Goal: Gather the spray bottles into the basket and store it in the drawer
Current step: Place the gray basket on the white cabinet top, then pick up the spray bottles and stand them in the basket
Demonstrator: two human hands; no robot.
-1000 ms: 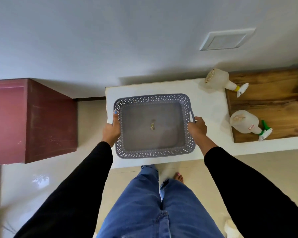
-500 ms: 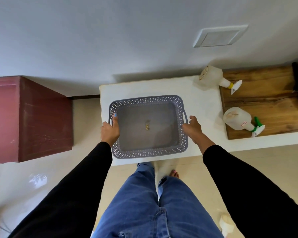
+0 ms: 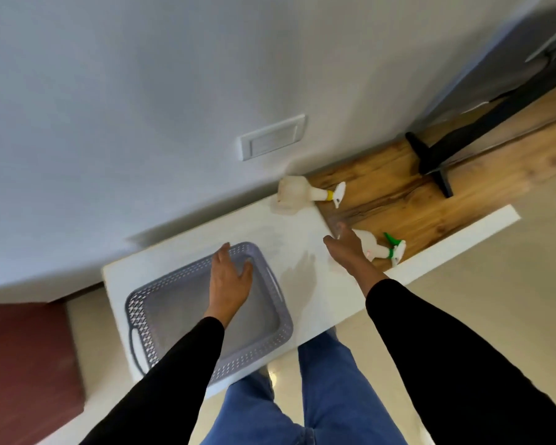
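A grey perforated basket [image 3: 272,340] sits empty on the white countertop [image 3: 305,252]. My left hand [image 3: 228,281] hovers over its far end, fingers spread, holding nothing. My right hand [image 3: 347,248] reaches out to the right, open, its fingertips at the body of a clear spray bottle with a green trigger [image 3: 379,248], which lies on its side. Whether the fingers touch it is unclear. A second clear bottle with a yellow collar [image 3: 297,194] lies on its side near the wall.
A wooden counter section [image 3: 430,194] adjoins the white top on the right, with a black stand foot [image 3: 430,162] on it. A dark red cabinet [image 3: 26,358] stands at the left. A wall switch plate [image 3: 272,138] is above the counter.
Both hands have let go of the basket's sides. The left moved over the basket; the right reached to the green-trigger bottle. The view swung and tilted to the right.
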